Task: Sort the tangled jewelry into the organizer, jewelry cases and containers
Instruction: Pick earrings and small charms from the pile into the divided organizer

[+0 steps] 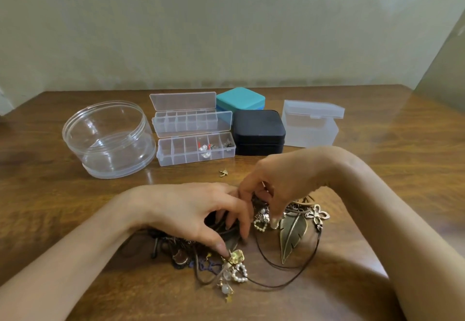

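- Wooden table (377,169) is bearing the tangled jewelry (236,262) at its near edge, cords and pendants knotted together.
- Left hand (191,212) is curling its fingers round dark cords in the tangle.
- Right hand (276,182) is pinching into the tangle, beside a feather pendant (292,232).
- Small gold charm (223,172) is lying alone beyond the hands.
- Open organizer (196,152) is holding a few pieces, sitting between a round clear container (108,139) and a black case (258,131).
- Second organizer (183,116), teal case (240,99) and frosted box (312,126) are standing farthest back.

On table (390,169), back row L to R: round tub (108,139), front organizer (196,152) (rear organizer (186,116) behind it), front case (259,131) w/ rear case (240,100) behind, lidded box (312,124). Nearer: jewelry tangle (251,240); loose charm (223,172) between it & front organizer.
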{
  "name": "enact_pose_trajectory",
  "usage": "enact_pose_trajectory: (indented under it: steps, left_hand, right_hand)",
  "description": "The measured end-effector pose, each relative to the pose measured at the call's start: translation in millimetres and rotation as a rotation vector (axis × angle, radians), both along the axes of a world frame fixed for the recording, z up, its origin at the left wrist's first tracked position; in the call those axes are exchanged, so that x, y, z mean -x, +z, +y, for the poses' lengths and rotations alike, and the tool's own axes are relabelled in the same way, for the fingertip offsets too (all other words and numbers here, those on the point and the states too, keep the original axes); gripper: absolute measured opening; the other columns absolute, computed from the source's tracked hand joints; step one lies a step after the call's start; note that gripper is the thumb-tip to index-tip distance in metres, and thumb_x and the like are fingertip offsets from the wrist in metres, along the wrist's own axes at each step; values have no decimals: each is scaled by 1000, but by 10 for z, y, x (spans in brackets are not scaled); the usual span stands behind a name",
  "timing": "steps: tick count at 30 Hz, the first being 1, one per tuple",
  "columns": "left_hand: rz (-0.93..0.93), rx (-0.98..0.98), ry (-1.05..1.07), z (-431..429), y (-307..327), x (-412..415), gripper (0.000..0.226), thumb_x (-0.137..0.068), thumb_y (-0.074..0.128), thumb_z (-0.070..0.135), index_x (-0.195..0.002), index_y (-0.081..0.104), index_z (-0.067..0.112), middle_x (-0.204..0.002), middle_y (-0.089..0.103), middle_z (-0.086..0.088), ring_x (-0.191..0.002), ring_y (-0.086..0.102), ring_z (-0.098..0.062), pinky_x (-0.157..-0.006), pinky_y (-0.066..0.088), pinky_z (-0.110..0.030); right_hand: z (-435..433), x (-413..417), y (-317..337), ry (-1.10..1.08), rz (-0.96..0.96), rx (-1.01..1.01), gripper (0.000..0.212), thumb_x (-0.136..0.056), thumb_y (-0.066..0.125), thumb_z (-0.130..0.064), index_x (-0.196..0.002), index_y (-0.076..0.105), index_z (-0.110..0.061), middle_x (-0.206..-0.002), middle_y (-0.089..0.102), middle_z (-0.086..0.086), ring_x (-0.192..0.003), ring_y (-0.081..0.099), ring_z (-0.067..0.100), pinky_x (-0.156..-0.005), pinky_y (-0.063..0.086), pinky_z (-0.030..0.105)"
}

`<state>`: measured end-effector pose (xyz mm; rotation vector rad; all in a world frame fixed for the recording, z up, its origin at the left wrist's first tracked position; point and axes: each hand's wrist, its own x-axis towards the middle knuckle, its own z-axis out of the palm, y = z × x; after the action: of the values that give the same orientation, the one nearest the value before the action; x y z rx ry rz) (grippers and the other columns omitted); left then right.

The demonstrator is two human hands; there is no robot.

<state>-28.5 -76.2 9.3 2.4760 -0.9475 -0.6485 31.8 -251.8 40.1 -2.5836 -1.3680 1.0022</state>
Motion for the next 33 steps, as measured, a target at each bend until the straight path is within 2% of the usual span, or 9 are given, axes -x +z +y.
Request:
enact_pose_trajectory:
  steps: [6,11,16,19,22,26,29,30,33]
  left_hand:
    - [43,-9,35,-7,29,16,23,-78,74,32,-97,60,29,-111,50,28,-96,51,-4,-81,43,-18]
    - [7,158,197,55,47,-37,9,-80,67,40,-77,61,33,-81,63,9,-74,56,-5,-68,45,-21]
    - [-158,445,389,76,2,-100,26,-72,59,51,-69,59,26,-63,58,7,-56,50,-6,-54,41,-18]
    - [-210,549,505,100,-24,-158,30,-73,57,48,-73,59,18,-59,58,6,-51,51,-5,-50,42,-14]
    - [-206,594,576,97,-53,-189,32,-73,56,47,-78,59,16,-57,59,6,-50,51,-4,-49,43,-14]
    - [-215,643,550,43,-93,-178,27,-75,59,43,-80,58,17,-63,63,7,-55,56,-2,-55,46,-15]
    - [-239,663,444,-8,-119,-136,28,-75,69,44,-84,56,20,-77,63,5,-67,60,-6,-62,50,-21]
    - [-257,660,419,-27,-123,-116,30,-72,71,44,-86,55,23,-82,63,6,-69,60,-7,-64,51,-23]
    - [-384,618,340,-80,-145,-72,36,-69,75,42,-91,49,31,-88,59,15,-74,59,-2,-65,49,-17]
  right_hand:
    - [68,73,-39,19,-101,34,33,-75,78,-22,-104,63,-26,-84,55,-10,-72,47,2,-59,34,20]
    - [116,110,-59,31,-178,27,29,-73,78,-26,-100,68,-24,-71,49,-16,-63,42,-2,-53,32,14]
    - [68,63,-54,14,-106,-5,27,-74,78,-25,-99,67,-24,-85,62,-3,-67,47,2,-57,33,16]
    - [39,20,-104,7,-93,-20,22,-75,78,-21,-90,63,-26,-78,56,-7,-66,46,3,-57,33,20]
    - [-30,-40,-154,18,-34,-47,16,-76,76,-22,-84,63,-26,-90,62,8,-70,47,10,-58,34,20]
    - [-202,-118,-102,-53,154,-295,12,-78,75,-15,-86,66,-16,-92,62,15,-70,51,7,-61,41,17]
    - [-259,-177,-85,-193,237,-574,17,-75,75,-12,-88,67,-5,-86,65,18,-74,59,26,-69,48,42]
    - [-262,-190,-87,-236,258,-630,17,-74,75,-13,-87,67,-4,-82,65,16,-73,59,26,-68,48,44]
    - [-255,-217,-115,-335,348,-693,11,-74,72,-11,-83,68,-6,-73,65,2,-66,57,12,-61,47,25]
